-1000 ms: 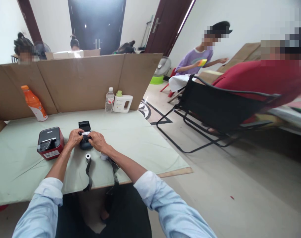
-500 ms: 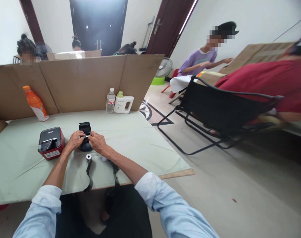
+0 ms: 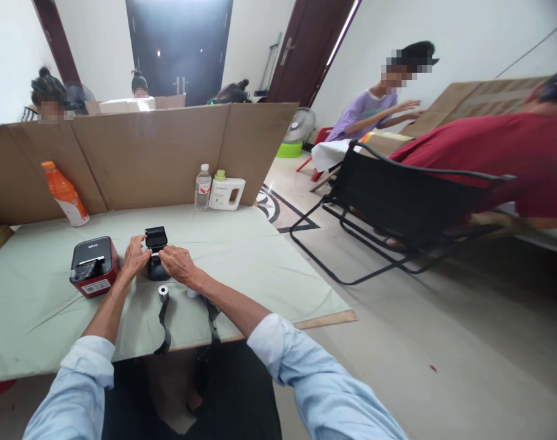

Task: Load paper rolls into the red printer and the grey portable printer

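Note:
A small black printer [image 3: 157, 271] stands on the table with its lid raised, and a bit of white paper [image 3: 155, 254] shows in its opening. At its left side is my left hand [image 3: 136, 256], fingers apart and raised, the thumb close to the paper. My right hand [image 3: 179, 264] is closed over the printer's right side, fingertips at the paper; its exact grip is partly hidden. Just in front stands a white paper roll [image 3: 163, 293] with a dark strip [image 3: 163, 327] trailing from it. A second white roll [image 3: 192, 293] lies partly under my right wrist.
Left of my hands sits a red and black printer [image 3: 95, 269]. An orange bottle [image 3: 66, 194], a clear bottle [image 3: 203, 189] and a white jug [image 3: 225, 194] stand along a cardboard partition [image 3: 154, 153]. To the right are a black folding chair [image 3: 388, 201] and two people.
My left fingers have come away from the paper and spread upward. My right hand has shifted slightly left and down over the opening. The lid remains raised.

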A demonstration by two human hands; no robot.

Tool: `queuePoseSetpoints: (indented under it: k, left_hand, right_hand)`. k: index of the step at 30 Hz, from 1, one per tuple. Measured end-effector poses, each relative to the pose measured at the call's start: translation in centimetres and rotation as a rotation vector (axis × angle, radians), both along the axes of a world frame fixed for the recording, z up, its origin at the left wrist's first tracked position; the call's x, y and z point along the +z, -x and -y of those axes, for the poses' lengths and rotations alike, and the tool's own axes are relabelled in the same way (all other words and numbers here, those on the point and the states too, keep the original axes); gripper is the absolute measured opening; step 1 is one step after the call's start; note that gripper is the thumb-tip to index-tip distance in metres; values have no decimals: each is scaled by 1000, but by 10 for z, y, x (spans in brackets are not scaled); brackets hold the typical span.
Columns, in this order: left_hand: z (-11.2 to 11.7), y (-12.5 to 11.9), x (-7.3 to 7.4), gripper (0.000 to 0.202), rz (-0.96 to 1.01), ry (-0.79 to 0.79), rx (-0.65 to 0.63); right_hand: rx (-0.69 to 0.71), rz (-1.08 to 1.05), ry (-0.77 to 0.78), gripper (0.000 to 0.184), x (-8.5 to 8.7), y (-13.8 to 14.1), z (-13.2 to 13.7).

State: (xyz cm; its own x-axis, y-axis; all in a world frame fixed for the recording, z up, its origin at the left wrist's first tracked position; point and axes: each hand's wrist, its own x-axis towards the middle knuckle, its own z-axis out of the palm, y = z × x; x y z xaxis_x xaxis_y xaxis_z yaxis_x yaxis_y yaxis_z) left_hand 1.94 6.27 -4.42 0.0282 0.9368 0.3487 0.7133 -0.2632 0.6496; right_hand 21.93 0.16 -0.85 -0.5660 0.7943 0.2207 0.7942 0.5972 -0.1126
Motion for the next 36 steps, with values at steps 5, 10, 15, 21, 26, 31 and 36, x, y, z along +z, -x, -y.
queuePoseSetpoints:
  k: [5, 10, 15, 21, 26, 31, 36]
  left_hand:
    - [-17, -5, 2, 80, 216, 105, 5]
    - [-2, 5, 1, 71, 170, 38, -141]
    - [27, 19, 0, 52, -44, 7, -275]
    - [48, 20, -5, 63, -193, 69, -310]
    - [56, 20, -5, 80, -245, 84, -272]
    - [61, 20, -4, 86, -257, 63, -284]
    - [63, 17, -3, 83, -280, 60, -284]
  right_hand:
    - [47, 53, 19, 31, 2, -3, 6]
    - [42, 71, 33, 33, 0, -4, 10]
    - [36, 69, 42, 33, 1, -3, 13]
    - [63, 32, 62, 31, 2, -8, 17]
    - [-74, -222, 79, 38, -7, -22, 5]
    - [-9, -248, 245, 54, -21, -36, -14]
    - [36, -255, 267, 52, -27, -41, -20]
